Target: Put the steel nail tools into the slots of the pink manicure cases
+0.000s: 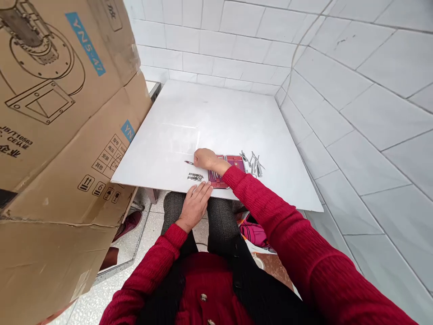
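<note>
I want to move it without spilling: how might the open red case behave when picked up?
The red case may fold midway, as it lies open like a book. It seems light, being small and flat. Slim tools inside may slip out if tipped, as the cover is open.

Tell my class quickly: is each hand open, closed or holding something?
Left hand: open, resting at the table edge.
Right hand: closed, apparently holding a thin tool.

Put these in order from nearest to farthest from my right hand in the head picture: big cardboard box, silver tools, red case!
From your right hand:
1. Red case, under your wrist.
2. Silver tools, just right of the case.
3. Cardboard box, way over left.
</note>
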### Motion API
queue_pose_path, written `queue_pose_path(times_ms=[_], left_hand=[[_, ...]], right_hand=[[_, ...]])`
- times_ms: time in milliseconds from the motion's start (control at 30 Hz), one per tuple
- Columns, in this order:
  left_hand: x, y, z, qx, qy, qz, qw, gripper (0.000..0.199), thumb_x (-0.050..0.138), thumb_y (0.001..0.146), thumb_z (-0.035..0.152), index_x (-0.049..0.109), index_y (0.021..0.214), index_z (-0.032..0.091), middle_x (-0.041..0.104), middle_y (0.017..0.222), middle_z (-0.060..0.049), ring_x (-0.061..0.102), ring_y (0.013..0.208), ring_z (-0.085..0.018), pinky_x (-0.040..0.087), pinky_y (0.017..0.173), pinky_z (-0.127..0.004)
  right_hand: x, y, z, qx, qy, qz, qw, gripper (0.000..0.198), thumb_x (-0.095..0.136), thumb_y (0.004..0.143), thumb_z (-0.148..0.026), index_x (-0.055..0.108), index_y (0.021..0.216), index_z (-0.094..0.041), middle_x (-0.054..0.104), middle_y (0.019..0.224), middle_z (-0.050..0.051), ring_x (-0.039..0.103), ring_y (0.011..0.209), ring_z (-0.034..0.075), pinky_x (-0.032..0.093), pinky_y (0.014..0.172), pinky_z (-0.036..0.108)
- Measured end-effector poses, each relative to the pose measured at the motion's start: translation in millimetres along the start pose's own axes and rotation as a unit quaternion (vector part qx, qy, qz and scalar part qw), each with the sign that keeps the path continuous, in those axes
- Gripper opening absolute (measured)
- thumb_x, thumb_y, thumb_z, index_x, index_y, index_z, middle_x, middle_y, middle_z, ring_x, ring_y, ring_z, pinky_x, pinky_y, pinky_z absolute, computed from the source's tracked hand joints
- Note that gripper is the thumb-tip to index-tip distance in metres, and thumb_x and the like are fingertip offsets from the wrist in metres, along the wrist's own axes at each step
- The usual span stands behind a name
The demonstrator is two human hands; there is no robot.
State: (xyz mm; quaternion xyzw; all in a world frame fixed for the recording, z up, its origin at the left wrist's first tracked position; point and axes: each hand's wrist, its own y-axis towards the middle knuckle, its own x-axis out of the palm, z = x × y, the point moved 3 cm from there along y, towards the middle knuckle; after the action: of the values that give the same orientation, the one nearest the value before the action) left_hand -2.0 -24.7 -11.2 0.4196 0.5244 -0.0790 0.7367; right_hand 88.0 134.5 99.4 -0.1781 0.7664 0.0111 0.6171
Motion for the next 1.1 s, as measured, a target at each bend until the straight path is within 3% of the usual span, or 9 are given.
queue_pose_path(times_ms=[100, 200, 267, 400, 533, 600, 667, 833, 1100], left_hand=[[-2, 2, -2, -0.004, -0.010, 0.003, 1.000, 0.060, 0.043, 0.100, 0.010, 0.039, 0.160, 0.016, 0.051, 0.158, -0.012, 0.045, 0.149, -0.025, 0.031, 0.122, -0.046], [-4, 5, -3, 0.002, -0.014, 0.003, 1.000, 0.063, 0.043, 0.101, 0.010, 0.034, 0.162, 0.017, 0.052, 0.157, -0.012, 0.047, 0.147, -0.026, 0.032, 0.121, -0.047], [-5, 7, -4, 0.008, -0.015, 0.010, 1.000, 0.064, 0.043, 0.101, 0.010, 0.031, 0.163, 0.017, 0.052, 0.157, -0.013, 0.048, 0.147, -0.026, 0.032, 0.121, -0.047], [-6, 11, -5, 0.015, -0.013, 0.023, 1.000, 0.065, 0.042, 0.101, 0.010, 0.029, 0.164, 0.018, 0.054, 0.155, -0.015, 0.050, 0.145, -0.026, 0.032, 0.120, -0.047], [-7, 13, -5, 0.017, -0.004, 0.024, 1.000, 0.065, 0.043, 0.100, 0.010, 0.032, 0.163, 0.019, 0.056, 0.153, -0.015, 0.052, 0.144, -0.027, 0.035, 0.118, -0.047], [-8, 14, -5, 0.016, 0.000, 0.020, 1.000, 0.066, 0.044, 0.100, 0.009, 0.032, 0.163, 0.019, 0.056, 0.153, -0.015, 0.052, 0.144, -0.027, 0.034, 0.118, -0.047], [-8, 14, -4, 0.014, 0.003, 0.015, 1.000, 0.066, 0.044, 0.100, 0.009, 0.031, 0.164, 0.020, 0.056, 0.152, -0.015, 0.052, 0.144, -0.027, 0.034, 0.119, -0.047], [-10, 16, -3, 0.012, 0.017, 0.003, 1.000, 0.066, 0.043, 0.101, 0.010, 0.030, 0.164, 0.020, 0.056, 0.152, -0.016, 0.052, 0.144, -0.028, 0.035, 0.118, -0.048], [-13, 18, -2, 0.018, 0.028, -0.001, 0.999, 0.070, 0.046, 0.100, 0.008, 0.027, 0.165, 0.020, 0.058, 0.151, -0.016, 0.053, 0.143, -0.028, 0.036, 0.117, -0.047]], right_hand=[[-9, -2, 30, -0.014, 0.169, 0.046, 0.984, 0.012, 0.067, 0.082, -0.008, 0.072, 0.073, -0.013, 0.076, 0.080, 0.009, 0.069, 0.074, 0.019, 0.049, 0.066, 0.024], [-14, -15, 74, -0.028, 0.373, 0.079, 0.924, 0.012, 0.067, 0.081, -0.006, 0.067, 0.070, -0.013, 0.067, 0.064, -0.001, 0.058, 0.057, 0.009, 0.041, 0.054, 0.018], [-12, -28, 103, -0.003, 0.467, 0.090, 0.880, 0.012, 0.069, 0.080, -0.007, 0.065, 0.071, -0.013, 0.061, 0.056, -0.004, 0.049, 0.048, 0.006, 0.035, 0.046, 0.016], [3, -47, 138, 0.060, 0.558, 0.106, 0.821, 0.015, 0.073, 0.080, -0.007, 0.061, 0.074, -0.014, 0.061, 0.050, -0.003, 0.047, 0.039, 0.006, 0.036, 0.039, 0.015], [13, -42, 145, 0.044, 0.601, 0.149, 0.784, 0.014, 0.069, 0.082, -0.003, 0.062, 0.089, -0.013, 0.064, 0.056, -0.004, 0.058, 0.044, 0.008, 0.046, 0.045, 0.015], [15, -36, 143, 0.024, 0.601, 0.169, 0.781, 0.026, 0.068, 0.082, -0.002, 0.062, 0.104, -0.014, 0.065, 0.060, -0.007, 0.059, 0.045, 0.008, 0.047, 0.046, 0.015], [16, -32, 139, 0.016, 0.581, 0.178, 0.794, 0.036, 0.067, 0.083, -0.003, 0.062, 0.117, -0.014, 0.066, 0.062, -0.008, 0.059, 0.046, 0.007, 0.047, 0.047, 0.015], [16, -34, 137, 0.017, 0.527, 0.187, 0.829, 0.041, 0.062, 0.088, -0.005, 0.064, 0.128, -0.013, 0.067, 0.066, -0.005, 0.060, 0.049, 0.008, 0.047, 0.047, 0.016], [15, -35, 145, 0.000, 0.545, 0.200, 0.814, 0.051, 0.058, 0.088, -0.005, 0.060, 0.139, -0.010, 0.067, 0.066, -0.005, 0.061, 0.052, 0.010, 0.053, 0.053, 0.020]])
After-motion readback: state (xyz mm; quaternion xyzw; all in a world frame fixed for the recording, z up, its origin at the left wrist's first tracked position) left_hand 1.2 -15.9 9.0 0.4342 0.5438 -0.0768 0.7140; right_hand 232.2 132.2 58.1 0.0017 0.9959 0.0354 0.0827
